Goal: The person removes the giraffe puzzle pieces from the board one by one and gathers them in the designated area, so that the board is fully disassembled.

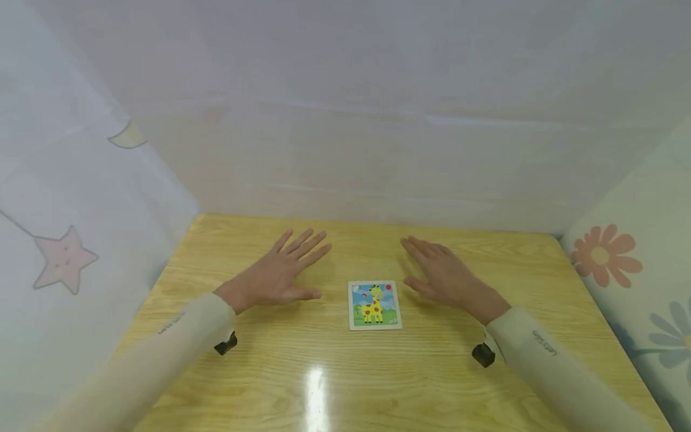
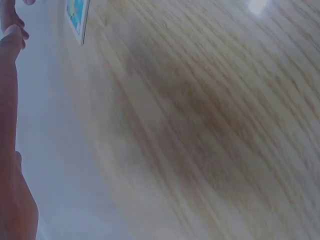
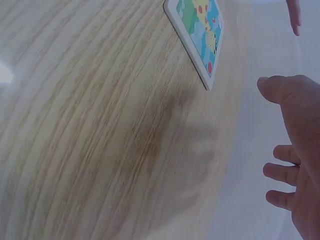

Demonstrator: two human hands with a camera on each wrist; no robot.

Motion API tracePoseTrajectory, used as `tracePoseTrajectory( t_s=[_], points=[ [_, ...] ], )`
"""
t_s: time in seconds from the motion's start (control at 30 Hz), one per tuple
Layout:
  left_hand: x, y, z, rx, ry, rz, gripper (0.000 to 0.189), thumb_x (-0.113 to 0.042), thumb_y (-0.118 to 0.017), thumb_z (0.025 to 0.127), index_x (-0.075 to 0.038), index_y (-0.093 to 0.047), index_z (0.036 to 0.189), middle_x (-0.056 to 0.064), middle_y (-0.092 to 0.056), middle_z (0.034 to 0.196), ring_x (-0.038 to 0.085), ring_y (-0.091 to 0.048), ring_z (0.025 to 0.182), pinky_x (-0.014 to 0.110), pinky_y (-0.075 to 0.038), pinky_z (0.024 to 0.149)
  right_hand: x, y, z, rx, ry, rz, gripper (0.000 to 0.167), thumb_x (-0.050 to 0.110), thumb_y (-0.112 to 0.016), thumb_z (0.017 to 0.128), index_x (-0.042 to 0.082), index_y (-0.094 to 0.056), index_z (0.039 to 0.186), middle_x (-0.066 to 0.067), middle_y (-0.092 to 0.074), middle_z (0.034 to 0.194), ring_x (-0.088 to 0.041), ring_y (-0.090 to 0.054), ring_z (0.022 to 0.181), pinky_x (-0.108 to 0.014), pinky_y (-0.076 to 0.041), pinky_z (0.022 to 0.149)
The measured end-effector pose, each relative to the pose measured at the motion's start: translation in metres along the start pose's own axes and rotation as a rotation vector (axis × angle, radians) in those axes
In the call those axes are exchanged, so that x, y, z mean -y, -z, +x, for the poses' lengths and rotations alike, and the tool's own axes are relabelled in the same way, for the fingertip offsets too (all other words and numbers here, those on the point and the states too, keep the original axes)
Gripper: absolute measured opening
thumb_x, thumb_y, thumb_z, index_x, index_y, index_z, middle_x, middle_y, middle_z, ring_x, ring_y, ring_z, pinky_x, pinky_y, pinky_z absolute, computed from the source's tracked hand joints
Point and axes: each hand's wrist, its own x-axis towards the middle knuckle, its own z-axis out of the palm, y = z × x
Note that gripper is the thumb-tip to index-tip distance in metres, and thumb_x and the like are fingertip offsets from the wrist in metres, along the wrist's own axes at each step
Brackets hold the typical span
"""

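A square picture card (image 1: 375,306) with a yellow, red-spotted giraffe on a blue and green ground lies flat on the wooden table (image 1: 259,378). To its left, my left hand (image 1: 278,273) is held over the table with fingers straight and spread, holding nothing. On the other side of the card, my right hand (image 1: 445,276) hovers with its fingers extended and thumb towards the card, apart from it. The right wrist view shows the card (image 3: 200,30) beyond the thumb, its pale edge visible. Only a corner of the card (image 2: 76,17) shows in the left wrist view.
A pale cloth wall (image 1: 367,168) rises behind the table's far edge. Printed cloth with a pink star (image 1: 66,259) hangs at the left, and more with a red flower (image 1: 607,255) at the right. Each wrist carries a small black device (image 1: 225,344).
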Motion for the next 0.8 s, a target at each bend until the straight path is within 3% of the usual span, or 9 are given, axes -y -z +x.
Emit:
tracePoseTrajectory(
  t_s=[0.27,0.5,0.8],
  points=[
    [-0.006,-0.018,0.004,-0.009,0.018,-0.069,0.099,-0.071,-0.056,0.1,-0.023,-0.01,0.174,0.006,-0.007,0.183,0.033,-0.007,0.17,0.066,-0.006,0.135,0.006,-0.019,0.01,-0.002,-0.033,0.035,0.085,0.045,-0.066,0.105,0.007,-0.026,0.17,-0.018,-0.039,0.172,-0.043,-0.047,0.153,-0.065,-0.039,0.124],
    [-0.015,-0.03,0.007,-0.003,0.061,-0.149,0.1,-0.072,-0.055,0.1,-0.026,-0.005,0.174,0.0,-0.001,0.183,0.03,-0.006,0.171,0.061,-0.003,0.137,0.02,-0.035,0.017,0.012,-0.071,0.085,0.083,0.042,-0.067,0.105,0.013,-0.026,0.171,-0.017,-0.046,0.168,-0.04,-0.048,0.153,-0.064,-0.038,0.125],
    [-0.032,-0.051,0.011,0.064,0.108,-0.239,0.112,-0.081,-0.053,0.096,-0.018,-0.002,0.174,-0.002,-0.003,0.183,0.022,-0.006,0.171,0.055,-0.002,0.138,0.04,-0.048,0.027,0.045,-0.044,0.109,0.066,0.027,-0.072,0.103,0.014,-0.045,0.162,-0.013,-0.059,0.154,-0.033,-0.055,0.144,-0.057,-0.046,0.119]
  ],
)
